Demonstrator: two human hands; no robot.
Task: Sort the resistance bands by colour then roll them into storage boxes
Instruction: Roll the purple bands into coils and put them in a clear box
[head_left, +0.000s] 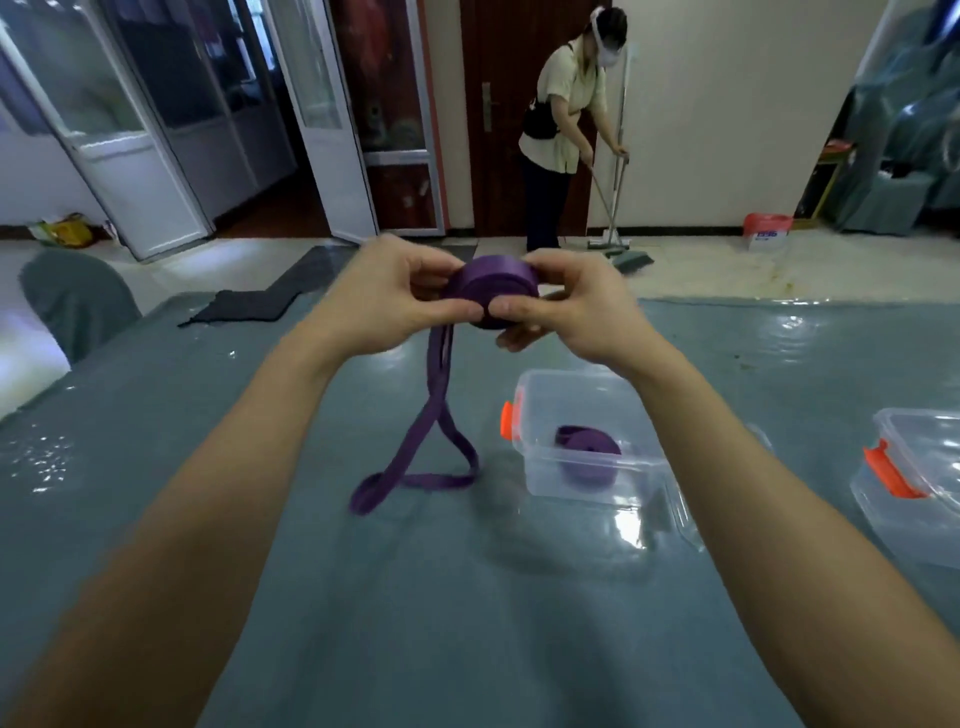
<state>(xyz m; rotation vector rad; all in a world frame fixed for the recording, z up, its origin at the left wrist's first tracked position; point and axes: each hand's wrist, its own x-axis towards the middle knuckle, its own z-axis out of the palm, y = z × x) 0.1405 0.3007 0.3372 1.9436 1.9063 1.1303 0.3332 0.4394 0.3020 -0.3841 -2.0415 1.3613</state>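
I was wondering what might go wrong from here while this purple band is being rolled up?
The roll is held in the air only by the left hand and right hand, so it may slip and spring open. The loose tail lies looped on the table, so a twist may wind in. The box already holds one rolled band; a slack roll might fit poorly.

A purple resistance band (491, 291) is partly wound into a tight coil, pinched between the left hand (384, 296) and the right hand (576, 306). Its loose tail hangs down and loops on the surface. A second purple band (589, 454), rolled, lies in a clear open box (550, 395) to the right. Another clear box (924, 483) sits at the right edge.
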